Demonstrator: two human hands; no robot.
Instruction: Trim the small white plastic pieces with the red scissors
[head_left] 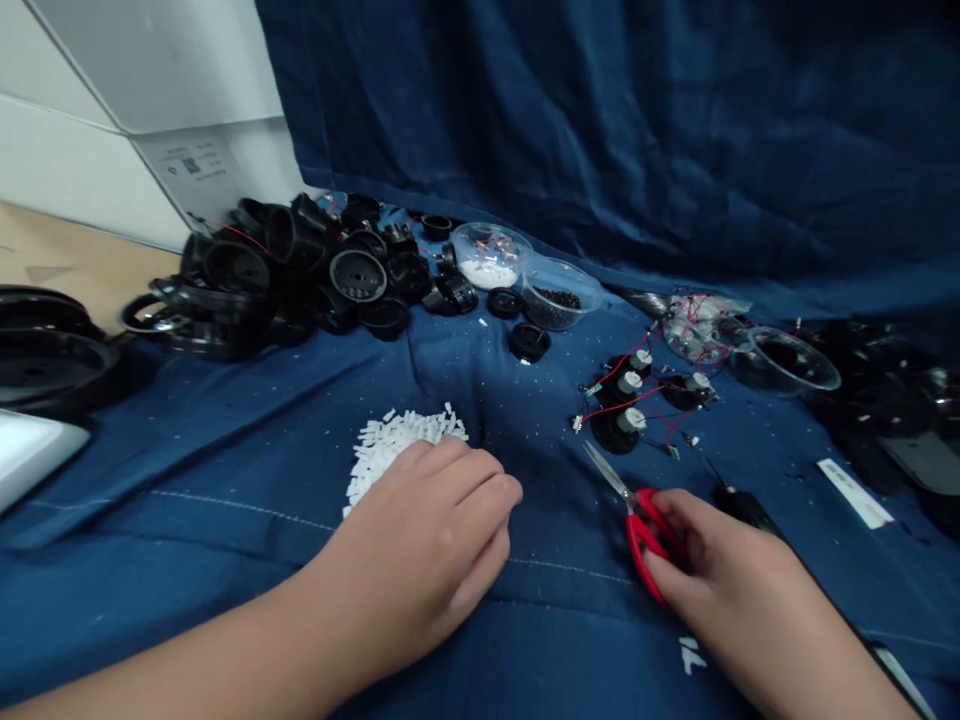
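My left hand (pixel 442 540) is closed, its fingers curled down over the near right edge of a pile of small white pieces (pixel 386 450) on the blue cloth. Its fingertips are hidden, so what they hold, if anything, cannot be made out. My right hand (pixel 712 560) grips red-handled scissors (pixel 646 540), whose metal blades point up and to the left, a little apart from the left hand. Just beyond the blade tips stand black round parts with white motors (pixel 630 420) and thin red wires.
Black plastic cups (pixel 360 275) are heaped at the back left. Clear tubs (pixel 559 295) stand at the back middle. Another clear tub (pixel 784 362) is on the right, near a white strip (pixel 855 493). A blue curtain (pixel 600 130) hangs behind.
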